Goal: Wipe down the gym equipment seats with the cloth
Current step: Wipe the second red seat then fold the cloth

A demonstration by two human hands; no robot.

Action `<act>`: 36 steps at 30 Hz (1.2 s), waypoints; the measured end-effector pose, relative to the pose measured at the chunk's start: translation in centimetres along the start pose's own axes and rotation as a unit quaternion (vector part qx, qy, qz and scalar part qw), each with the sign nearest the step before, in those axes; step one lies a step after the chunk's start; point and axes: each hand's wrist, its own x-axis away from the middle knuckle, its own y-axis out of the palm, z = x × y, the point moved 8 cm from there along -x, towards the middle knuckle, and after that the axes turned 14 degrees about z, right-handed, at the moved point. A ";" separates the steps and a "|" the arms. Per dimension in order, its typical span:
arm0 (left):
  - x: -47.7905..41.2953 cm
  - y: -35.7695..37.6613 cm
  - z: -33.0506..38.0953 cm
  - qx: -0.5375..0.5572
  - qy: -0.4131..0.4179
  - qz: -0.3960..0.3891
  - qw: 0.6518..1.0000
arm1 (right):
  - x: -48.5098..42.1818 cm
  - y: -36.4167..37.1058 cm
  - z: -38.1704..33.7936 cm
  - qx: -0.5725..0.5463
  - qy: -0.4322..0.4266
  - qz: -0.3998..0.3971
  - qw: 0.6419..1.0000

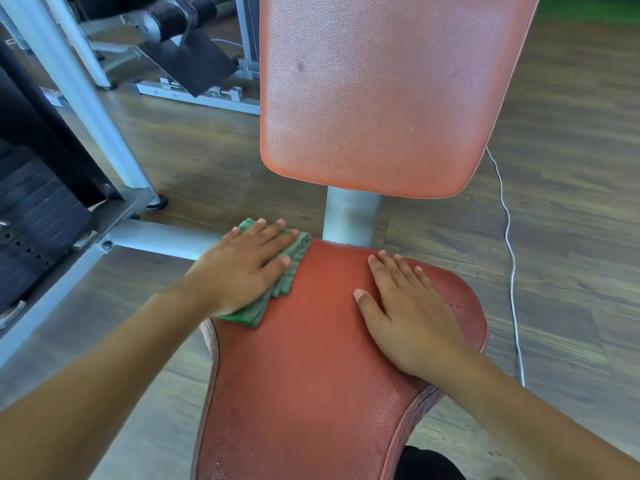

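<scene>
The seat (311, 375) is red, bumpy leather-like stuff, a bit shiny with tiny wet drops. The back pad (374, 98) looks the same but paler. The cloth (287, 271) is green and soft, folded. The post (351, 216) is smooth grey painted metal. The floor (561, 168) looks like wood.

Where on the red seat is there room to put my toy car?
Bare seat between the two hands and across the near half. Crowded: left hand on cloth at the far left corner, right hand flat on the right side.
</scene>
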 end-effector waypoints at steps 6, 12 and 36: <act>0.4 0.6 4.1 -0.007 0.070 0.006 0.997 | 0.0 0.1 -0.1 -0.003 0.001 0.002 1.000; -0.1 0.0 -0.6 0.001 -0.007 -0.010 1.000 | 0.0 0.1 0.0 -0.003 -0.003 0.004 1.000; -0.8 0.3 0.2 -0.008 -0.007 -0.011 1.000 | 0.0 0.1 0.0 -0.002 -0.002 0.006 1.000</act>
